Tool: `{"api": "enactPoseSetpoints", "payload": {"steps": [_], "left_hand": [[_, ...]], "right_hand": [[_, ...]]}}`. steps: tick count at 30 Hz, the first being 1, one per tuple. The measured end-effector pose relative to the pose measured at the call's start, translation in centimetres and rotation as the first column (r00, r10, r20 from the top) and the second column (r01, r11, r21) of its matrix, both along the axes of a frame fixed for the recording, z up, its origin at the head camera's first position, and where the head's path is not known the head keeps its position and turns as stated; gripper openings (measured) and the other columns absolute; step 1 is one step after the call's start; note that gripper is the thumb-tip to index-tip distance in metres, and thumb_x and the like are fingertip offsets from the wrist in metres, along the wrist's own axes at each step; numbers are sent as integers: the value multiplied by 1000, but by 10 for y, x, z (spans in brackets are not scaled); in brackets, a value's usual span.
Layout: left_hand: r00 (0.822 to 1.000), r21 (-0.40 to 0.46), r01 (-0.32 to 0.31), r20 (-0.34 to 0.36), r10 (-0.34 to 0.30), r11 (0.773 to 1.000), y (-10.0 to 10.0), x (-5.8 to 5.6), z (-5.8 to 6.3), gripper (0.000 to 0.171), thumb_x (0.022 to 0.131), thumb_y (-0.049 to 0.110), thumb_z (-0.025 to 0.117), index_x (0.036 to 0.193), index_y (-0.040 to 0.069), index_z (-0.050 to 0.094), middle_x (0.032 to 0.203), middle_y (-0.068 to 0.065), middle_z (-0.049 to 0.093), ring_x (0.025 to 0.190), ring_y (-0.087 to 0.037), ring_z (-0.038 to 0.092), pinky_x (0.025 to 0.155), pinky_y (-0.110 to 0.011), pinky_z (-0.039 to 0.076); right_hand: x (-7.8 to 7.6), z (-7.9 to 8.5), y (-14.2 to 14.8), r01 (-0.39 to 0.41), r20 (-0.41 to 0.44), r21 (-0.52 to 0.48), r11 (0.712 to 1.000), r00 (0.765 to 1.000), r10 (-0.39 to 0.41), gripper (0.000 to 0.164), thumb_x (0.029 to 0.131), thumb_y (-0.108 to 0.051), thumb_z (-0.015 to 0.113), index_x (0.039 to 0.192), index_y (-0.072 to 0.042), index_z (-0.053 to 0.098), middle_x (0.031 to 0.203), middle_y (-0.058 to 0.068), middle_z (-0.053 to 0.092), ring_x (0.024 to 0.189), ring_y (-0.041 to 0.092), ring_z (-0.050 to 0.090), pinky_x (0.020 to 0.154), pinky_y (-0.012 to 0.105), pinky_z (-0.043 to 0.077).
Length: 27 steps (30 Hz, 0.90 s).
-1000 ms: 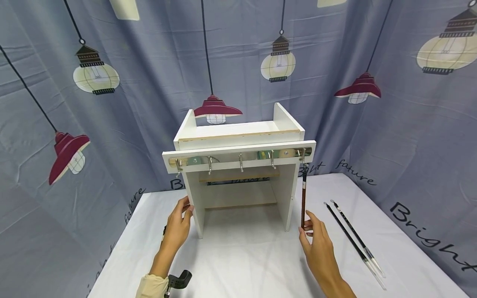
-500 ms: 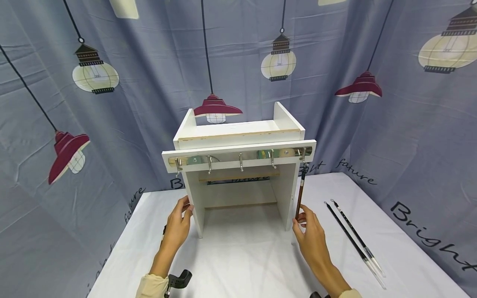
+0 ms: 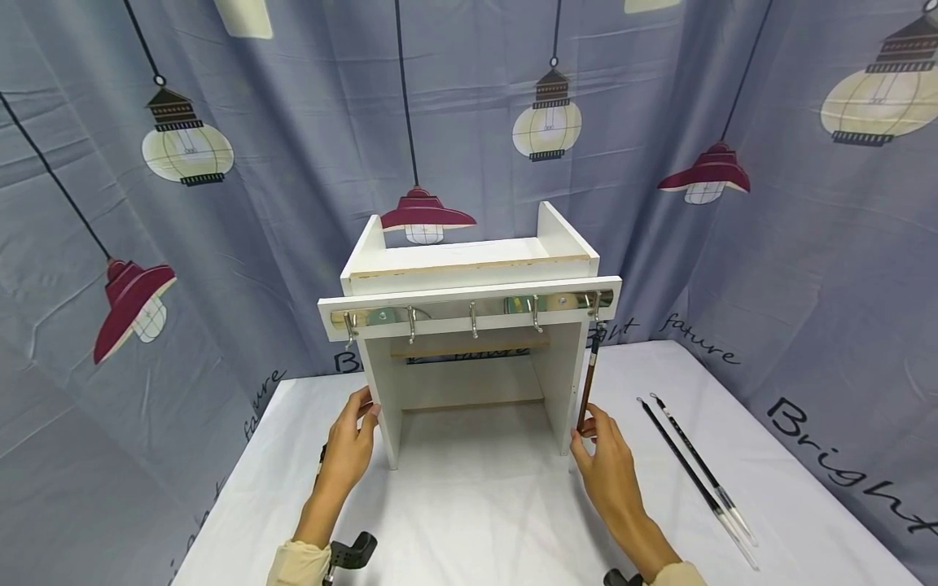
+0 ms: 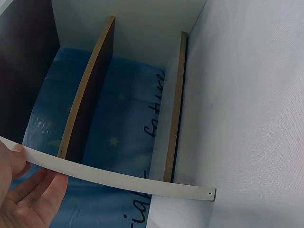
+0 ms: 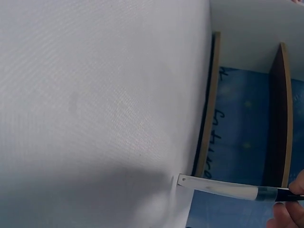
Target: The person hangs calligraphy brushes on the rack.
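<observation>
A writing brush (image 3: 587,385) with a brown handle hangs by its top at the far-right hook (image 3: 597,304) of a white shelf rack (image 3: 469,285). My right hand (image 3: 614,480) pinches the brush near its lower end, beside the rack's right side panel. In the right wrist view, the brush's pale tip (image 5: 232,190) lies along that panel's front edge, with finger and thumb about the dark part. My left hand (image 3: 348,448) grips the front edge of the left side panel (image 4: 118,173), thumb on one side and fingers on the other.
Two black brushes (image 3: 683,460) with pale tips lie on the white-covered table (image 3: 484,529) to the right. Several metal hooks line the rack's front rail (image 3: 440,309). A patterned curtain (image 3: 293,203) surrounds the table at the back and sides.
My right hand has moved left and slightly up with the brush's lower end, so the brush now leans in toward the right side panel. The left hand has stayed on the rack.
</observation>
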<state>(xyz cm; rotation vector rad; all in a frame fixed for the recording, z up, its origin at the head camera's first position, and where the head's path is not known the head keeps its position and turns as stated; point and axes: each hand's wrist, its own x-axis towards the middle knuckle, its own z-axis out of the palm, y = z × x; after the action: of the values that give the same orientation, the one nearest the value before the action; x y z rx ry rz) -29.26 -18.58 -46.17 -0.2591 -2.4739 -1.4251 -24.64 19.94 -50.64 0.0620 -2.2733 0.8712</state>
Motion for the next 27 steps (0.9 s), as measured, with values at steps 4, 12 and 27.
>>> {"api": "enactPoseSetpoints", "payload": {"steps": [4, 12, 27], "left_hand": [[1000, -1, -1, -1, 1, 1000, 0, 0, 0, 41, 114, 17, 47, 154, 7, 46, 152, -18, 54, 144, -39, 51, 114, -53, 52], [1000, -1, 3, 4, -3, 1000, -1, -1, -1, 42, 115, 18, 46, 155, 8, 45, 155, -17, 52, 145, -39, 50, 115, -55, 51], [1000, 7, 14, 10, -14, 1000, -1, -3, -2, 44, 115, 19, 46, 157, 6, 42, 155, -19, 51, 146, -40, 49, 114, -53, 52]], "right_hand": [[0, 0, 0, 6, 12, 3, 1000, 1000, -6, 52, 95, -2, 75, 142, 5, 53, 106, 13, 68, 99, 33, 70, 80, 52, 61], [3, 4, 1, 18, 31, 12, 1000, 999, -18, 59, 95, -6, 76, 148, -1, 50, 113, 13, 67, 102, 32, 68, 78, 51, 60], [25, -3, 46, 49, 35, 129, 990, 998, -54, 83, 79, -15, 94, 149, -3, 51, 112, 14, 65, 99, 31, 64, 72, 45, 57]]}}
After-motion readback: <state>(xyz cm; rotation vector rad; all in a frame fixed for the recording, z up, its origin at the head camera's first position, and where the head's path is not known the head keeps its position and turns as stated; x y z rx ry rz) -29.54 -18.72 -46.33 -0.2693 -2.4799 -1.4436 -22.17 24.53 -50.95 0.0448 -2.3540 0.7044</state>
